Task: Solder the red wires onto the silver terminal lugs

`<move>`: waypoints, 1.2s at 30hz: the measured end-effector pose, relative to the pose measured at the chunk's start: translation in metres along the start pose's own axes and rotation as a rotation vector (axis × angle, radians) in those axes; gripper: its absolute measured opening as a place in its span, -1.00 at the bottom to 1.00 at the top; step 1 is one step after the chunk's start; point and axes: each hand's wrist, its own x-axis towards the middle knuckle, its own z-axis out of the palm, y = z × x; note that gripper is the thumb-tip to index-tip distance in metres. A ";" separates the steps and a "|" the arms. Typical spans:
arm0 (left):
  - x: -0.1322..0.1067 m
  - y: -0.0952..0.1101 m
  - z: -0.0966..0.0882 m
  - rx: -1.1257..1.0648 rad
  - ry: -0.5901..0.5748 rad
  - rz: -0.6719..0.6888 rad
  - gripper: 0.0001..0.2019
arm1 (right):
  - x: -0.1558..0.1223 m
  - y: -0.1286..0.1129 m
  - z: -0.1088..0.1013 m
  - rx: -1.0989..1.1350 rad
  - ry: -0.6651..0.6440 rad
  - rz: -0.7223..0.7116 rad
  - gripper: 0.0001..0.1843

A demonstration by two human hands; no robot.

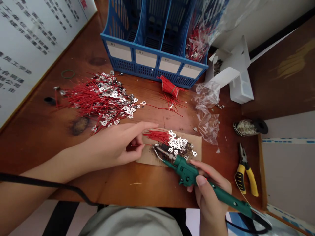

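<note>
My right hand [211,186] is wrapped around a green soldering iron [188,172], whose tip points up and left with a thin solder feed tube alongside. Between thumb and fingertips, my left hand [128,142] pinches a thin red wire [147,144]. The wire's end meets the iron's tip over a scorched cardboard piece [145,158]. Also on the cardboard lie a bundle of red wires [157,135] and several silver metal tabs [178,142]. Whether a tab sits right under the tip is too small to tell.
A big heap of red wires with metal tabs [105,98] lies at left. Behind stands a blue divided rack [157,49]. A bundled stack of red wires [169,88], plastic bags [208,108], a white box [242,85], a solder spool [249,127] and yellow-handled pliers [244,172] sit rightward.
</note>
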 end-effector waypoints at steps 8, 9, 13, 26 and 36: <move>0.000 0.000 0.003 0.015 -0.003 0.004 -0.35 | 0.003 0.003 0.000 -0.004 -0.026 -0.087 -0.73; 0.000 -0.001 0.003 0.020 -0.002 0.005 -0.34 | 0.001 0.000 0.002 -0.008 -0.022 -0.082 -0.73; 0.000 -0.002 0.004 0.030 0.003 -0.004 -0.33 | -0.002 -0.006 0.007 -0.026 0.054 0.003 -0.75; 0.000 -0.002 0.005 0.068 0.010 -0.014 -0.36 | 0.005 0.004 -0.003 -0.049 -0.097 -0.162 -0.69; -0.002 -0.003 0.005 0.060 0.004 -0.004 -0.35 | 0.004 -0.003 0.001 -0.041 -0.058 -0.140 -0.75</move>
